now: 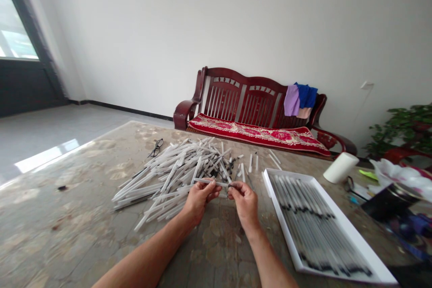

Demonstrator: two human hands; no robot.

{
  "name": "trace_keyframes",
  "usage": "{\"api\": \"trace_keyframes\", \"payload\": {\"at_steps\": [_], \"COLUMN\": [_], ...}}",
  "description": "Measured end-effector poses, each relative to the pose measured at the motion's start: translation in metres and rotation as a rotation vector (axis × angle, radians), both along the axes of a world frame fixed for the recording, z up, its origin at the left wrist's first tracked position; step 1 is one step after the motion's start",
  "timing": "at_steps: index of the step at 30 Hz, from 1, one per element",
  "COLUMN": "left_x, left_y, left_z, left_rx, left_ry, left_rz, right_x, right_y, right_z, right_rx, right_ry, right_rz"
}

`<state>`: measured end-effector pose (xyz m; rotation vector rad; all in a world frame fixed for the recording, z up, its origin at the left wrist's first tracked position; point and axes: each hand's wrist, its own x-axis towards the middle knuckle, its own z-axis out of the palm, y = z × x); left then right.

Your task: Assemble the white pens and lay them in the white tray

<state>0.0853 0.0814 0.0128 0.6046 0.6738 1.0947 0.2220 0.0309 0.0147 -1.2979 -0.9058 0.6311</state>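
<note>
Between my hands, above the table, is a slim whitish pen-like tube (205,181) with a dark end. My left hand (199,199) is closed around its pale length, thumb on top. With thumb and fingertips, my right hand (245,201) pinches at the dark end; the exact part there is too small to make out. Just beyond and left of my hands lies a loose pile of similar tubes (165,180), white and clear, some with dark ends. On the right, a white shallow box (290,243) holds rows of grey-clear tubes with dark ends.
The table (84,225) has a patterned cover. Eyeglasses (155,147) lie behind the pile. At right are a white roll (340,167), a black cylindrical container (391,200) and a crumpled plastic bag (398,175). A wooden bench (236,94) stands beyond the table.
</note>
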Motion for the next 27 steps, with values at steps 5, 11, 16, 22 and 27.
{"api": "trace_keyframes", "payload": {"at_steps": [5,11,16,22,27], "left_x": [0.0,0.0,0.001,-0.001,0.0], "left_y": [0.0,-0.001,-0.004,-0.005,-0.009], "left_z": [-0.001,-0.004,-0.003,0.0,0.002], "left_rx": [0.008,0.02,0.016,0.005,0.071], "left_ry": [0.007,0.015,-0.001,0.024,0.059], "left_rz": [-0.002,0.0,0.004,0.014,-0.024], "right_x": [0.001,0.004,0.003,-0.001,0.001], "right_y": [0.001,-0.002,-0.004,-0.007,-0.008], "right_z": [-0.003,-0.009,-0.009,-0.001,0.0], "right_rx": [-0.013,-0.043,-0.053,-0.042,-0.014], "right_ry": [-0.04,-0.315,-0.546,-0.496,-0.552], "right_rz": [-0.005,0.017,0.01,0.081,0.005]}}
